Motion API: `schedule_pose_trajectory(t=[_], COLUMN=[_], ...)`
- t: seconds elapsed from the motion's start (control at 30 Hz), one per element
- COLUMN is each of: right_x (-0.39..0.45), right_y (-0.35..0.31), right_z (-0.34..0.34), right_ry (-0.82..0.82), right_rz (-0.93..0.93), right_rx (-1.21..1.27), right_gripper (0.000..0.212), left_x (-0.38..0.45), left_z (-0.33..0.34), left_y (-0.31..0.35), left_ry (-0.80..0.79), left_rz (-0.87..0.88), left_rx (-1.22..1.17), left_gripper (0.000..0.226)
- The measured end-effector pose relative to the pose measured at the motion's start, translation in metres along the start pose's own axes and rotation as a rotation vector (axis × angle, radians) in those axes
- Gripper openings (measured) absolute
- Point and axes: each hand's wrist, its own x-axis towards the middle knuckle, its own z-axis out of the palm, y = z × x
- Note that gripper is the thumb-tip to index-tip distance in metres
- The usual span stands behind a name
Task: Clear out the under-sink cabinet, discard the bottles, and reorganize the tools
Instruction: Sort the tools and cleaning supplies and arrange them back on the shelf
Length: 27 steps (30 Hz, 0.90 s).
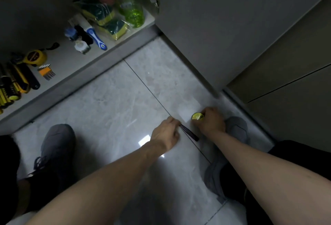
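Glossy marble floor (111, 103) — left hand (165, 133) pinches slim black rod (189, 133), right hand (211, 121) grips round yellow-green cap (196, 116).

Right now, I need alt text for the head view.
Down on the floor tile, the left hand holds a thin dark tool and the right hand grips a small yellow-green item. In the open cabinet sit a green bottle, sponges and a tape measure.
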Motion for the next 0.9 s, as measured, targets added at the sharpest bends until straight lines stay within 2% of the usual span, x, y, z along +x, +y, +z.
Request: schedule_pose_trajectory(t=[0.2, 0.27, 0.33, 0.53, 0.7, 0.8, 0.9], right_x=[0.023, 0.024, 0.021, 0.014, 0.017, 0.019, 0.010], right_y=[0.005, 0.006, 0.007, -0.015, -0.072, -0.115, -0.173], right_z=[-0.003, 0.003, 0.010, 0.015, 0.016, 0.026, 0.033], right_ry=[0.061, 0.074, 0.064, 0.039, -0.021, -0.153, -0.254], right_rz=[0.104, 0.090, 0.062, 0.029, -0.073, -0.133, -0.185], right_rx=[0.229, 0.261, 0.276, 0.417, 0.491, 0.576, 0.585], right_gripper=[0.032, 0.027, 0.021, 0.022, 0.026, 0.025, 0.028], left_x=[0.022, 0.023, 0.023, 0.005, -0.035, -0.059, -0.082], left_z=[0.018, 0.023, 0.023, -0.001, -0.061, -0.106, -0.151], left_y=[0.012, 0.011, 0.006, -0.022, -0.072, -0.109, -0.140], left_ry=[-0.035, -0.061, -0.086, -0.117, -0.168, -0.105, -0.082], left_rz=[0.054, 0.056, 0.053, 0.117, -0.118, -0.156, -0.274], left_rx=[0.002, 0.053, 0.121, 0.214, 0.026, 0.087, 0.141], left_gripper=[0.043, 0.035, 0.015, 0.013, 0.017, 0.027, 0.028])
